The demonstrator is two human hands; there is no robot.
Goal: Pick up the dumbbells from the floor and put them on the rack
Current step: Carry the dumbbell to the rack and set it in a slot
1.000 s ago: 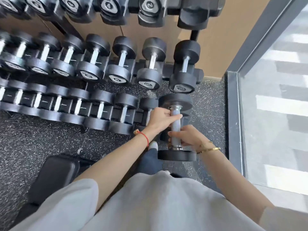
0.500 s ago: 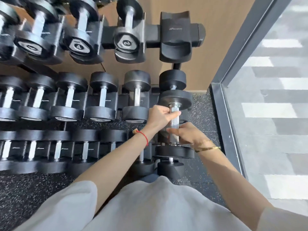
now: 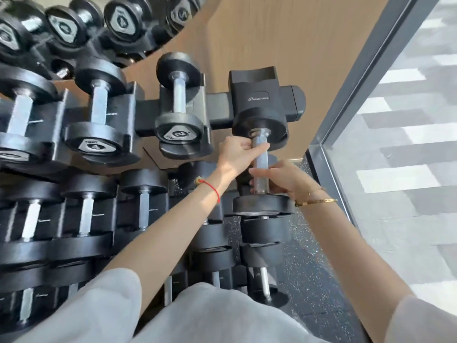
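Observation:
I hold a black dumbbell (image 3: 260, 127) with a knurled steel handle lengthwise in front of the rack. My left hand (image 3: 235, 154) grips the top of the handle just under the far head. My right hand (image 3: 282, 178) is wrapped around the lower part of the handle, above the near head. The far head sits against the front of the bare black cradle (image 3: 254, 92) at the right end of the rack's top row. A smaller dumbbell (image 3: 178, 95) rests in the cradle to its left.
Several dumbbells fill the rack's (image 3: 146, 112) three rows to the left and below. A wood-coloured wall (image 3: 284, 40) stands behind. A grey metal frame (image 3: 371, 68) and glass pane close off the right side. Speckled rubber floor (image 3: 311, 280) shows below.
Both hands have lifted the dumbbell from the bottom row's height, past the middle row, up to the top row's right-end cradle. The view has tilted upward with it.

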